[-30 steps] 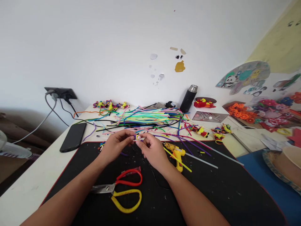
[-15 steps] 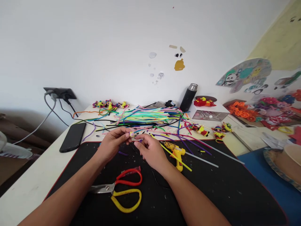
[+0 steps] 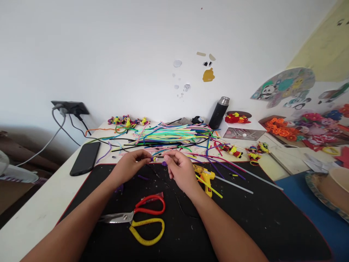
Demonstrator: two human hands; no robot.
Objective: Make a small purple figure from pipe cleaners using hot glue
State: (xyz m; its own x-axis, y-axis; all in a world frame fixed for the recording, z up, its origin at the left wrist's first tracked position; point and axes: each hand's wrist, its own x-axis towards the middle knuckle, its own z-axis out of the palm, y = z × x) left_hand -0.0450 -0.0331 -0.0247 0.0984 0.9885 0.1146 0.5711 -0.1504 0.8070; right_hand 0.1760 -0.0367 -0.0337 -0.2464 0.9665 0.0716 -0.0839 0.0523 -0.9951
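Note:
My left hand pinches a small purple, yellow and white craft piece, perhaps of pipe cleaner, at its fingertips. Just right of it, apart by a small gap, my right hand has thumb and forefinger pressed together; what they hold, if anything, is too small to tell. A purple bit shows by the right fingertips. Below the hands, scissors with one red and one yellow handle lie on the black mat. A yellow glue gun rests right of my right hand, a yellow pipe cleaner across it.
A heap of coloured pipe cleaners lies behind the hands. At left is a black phone. A black flask and a white box stand at the back right. Small figures sit at right.
My hands have moved slightly apart, the right one to the right. The small piece now shows at the left fingertips alone. A purple thing has come into sight beneath my left forearm.

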